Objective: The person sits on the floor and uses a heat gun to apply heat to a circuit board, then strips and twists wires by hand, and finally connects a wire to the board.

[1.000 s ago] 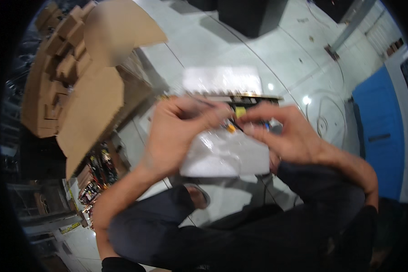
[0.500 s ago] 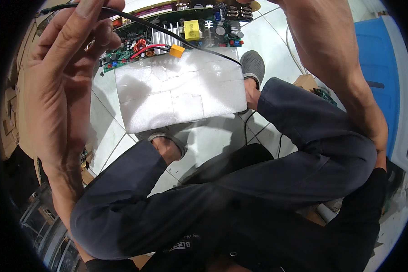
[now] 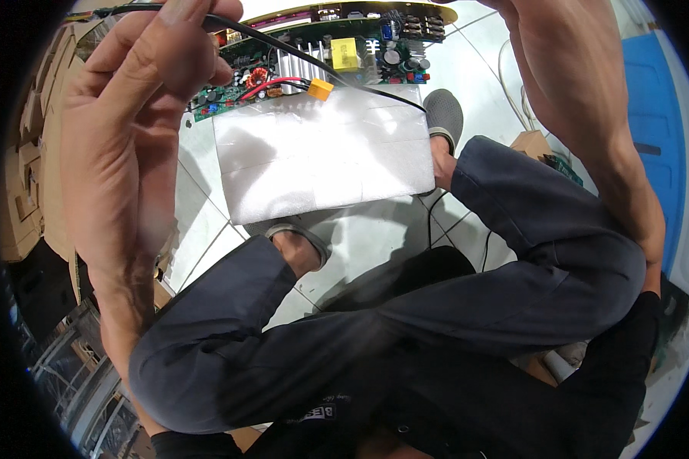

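Observation:
Up at the far left, my left hand is closed, thumb and fingers pinching a thin black cable. The cable slants down to the right, across the view of a green circuit board crowded with components. A silver finned heat sink and a yellow-wrapped transformer stand on that board. Red and black wires end in a yellow connector at the near edge of a white foam block. My right hand reaches in at the far right; its fingers are cut off by the upper edge.
Under the foam lies a pale tiled floor, with my grey shoes beside the block. Cardboard lines the left side. A blue panel stands at the right, near a small brown box and loose cables.
The whole view has shifted, so hands, foam and board sit slightly farther right in the picture. My left hand still pinches the black cable.

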{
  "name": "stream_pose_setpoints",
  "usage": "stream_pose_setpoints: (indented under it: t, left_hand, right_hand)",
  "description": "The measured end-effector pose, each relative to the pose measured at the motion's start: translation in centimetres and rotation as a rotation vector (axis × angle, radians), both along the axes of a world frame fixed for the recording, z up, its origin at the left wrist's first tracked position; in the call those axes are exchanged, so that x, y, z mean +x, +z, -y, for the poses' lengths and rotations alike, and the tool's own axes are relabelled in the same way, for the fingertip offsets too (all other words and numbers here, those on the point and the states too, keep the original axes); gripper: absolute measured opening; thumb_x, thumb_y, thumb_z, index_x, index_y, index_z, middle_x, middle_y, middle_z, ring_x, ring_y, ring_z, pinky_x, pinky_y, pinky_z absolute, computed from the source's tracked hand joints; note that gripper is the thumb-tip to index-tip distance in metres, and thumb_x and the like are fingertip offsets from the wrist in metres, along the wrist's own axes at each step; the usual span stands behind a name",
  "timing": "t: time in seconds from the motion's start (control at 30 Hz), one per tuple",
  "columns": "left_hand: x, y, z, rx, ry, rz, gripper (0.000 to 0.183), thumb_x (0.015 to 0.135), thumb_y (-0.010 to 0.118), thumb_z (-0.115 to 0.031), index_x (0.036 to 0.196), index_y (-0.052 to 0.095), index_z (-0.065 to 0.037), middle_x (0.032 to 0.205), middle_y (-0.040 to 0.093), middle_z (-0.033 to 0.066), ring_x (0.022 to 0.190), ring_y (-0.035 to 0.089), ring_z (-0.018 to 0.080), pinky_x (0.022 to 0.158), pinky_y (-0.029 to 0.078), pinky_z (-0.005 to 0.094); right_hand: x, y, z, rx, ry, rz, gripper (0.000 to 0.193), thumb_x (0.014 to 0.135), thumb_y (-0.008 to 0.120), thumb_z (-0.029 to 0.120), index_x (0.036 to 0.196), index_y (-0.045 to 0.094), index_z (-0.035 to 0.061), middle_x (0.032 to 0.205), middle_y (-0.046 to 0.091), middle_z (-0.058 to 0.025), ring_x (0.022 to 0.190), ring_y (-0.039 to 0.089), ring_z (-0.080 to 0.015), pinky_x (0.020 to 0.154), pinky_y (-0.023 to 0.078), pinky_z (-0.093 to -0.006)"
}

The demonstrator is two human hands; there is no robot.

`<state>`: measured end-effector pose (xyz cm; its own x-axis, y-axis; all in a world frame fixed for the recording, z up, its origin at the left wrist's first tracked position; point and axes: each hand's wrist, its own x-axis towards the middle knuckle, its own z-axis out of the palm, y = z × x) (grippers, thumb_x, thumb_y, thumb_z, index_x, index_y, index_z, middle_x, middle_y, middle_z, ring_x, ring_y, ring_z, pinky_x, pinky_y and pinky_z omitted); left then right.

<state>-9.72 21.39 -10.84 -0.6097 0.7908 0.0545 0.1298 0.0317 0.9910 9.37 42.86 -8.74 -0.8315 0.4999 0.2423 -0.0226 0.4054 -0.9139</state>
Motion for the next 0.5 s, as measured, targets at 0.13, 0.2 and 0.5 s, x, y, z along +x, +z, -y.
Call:
stream_pose_setpoints:
  t: [0.13,0.2,0.5]
  left_hand:
    - [0.3,0.2,-0.7,0.028,-0.018,0.026,0.031,0.099,0.061,-0.024,0.117,0.066,0.000,0.110,0.067,0.0115,0.094,0.061,0.0171,0.094,0.048,0.0335]
    - [0.4,0.2,-0.6,0.018,-0.005,0.050,0.031,0.098,0.061,-0.024,0.116,0.066,0.001,0.110,0.067,0.0114,0.093,0.061,0.0170,0.092,0.048,0.0332]
    - [0.6,0.4,-0.7,0.014,0.006,0.082,0.032,0.098,0.061,-0.024,0.115,0.066,0.003,0.106,0.068,0.0110,0.091,0.062,0.0175,0.091,0.048,0.0332]
  right_hand:
    - [0.5,0.4,0.0,0.005,-0.021,-0.005,0.028,0.096,0.058,0.012,0.114,0.064,-0.0093,0.092,0.073,-0.0155,0.086,0.068,-0.0166,0.079,0.055,-0.0281]
    - [0.2,0.0,-0.2,0.008,-0.002,-0.036,0.028,0.097,0.057,0.011,0.114,0.064,-0.0096,0.092,0.073,-0.0155,0.085,0.068,-0.0166,0.079,0.055,-0.0283]
    - [0.0,0.7,-0.1,-0.050,0.076,0.080,0.025,0.094,0.062,0.010,0.110,0.066,-0.0091,0.090,0.072,-0.0146,0.083,0.068,-0.0172,0.074,0.056,-0.0294]
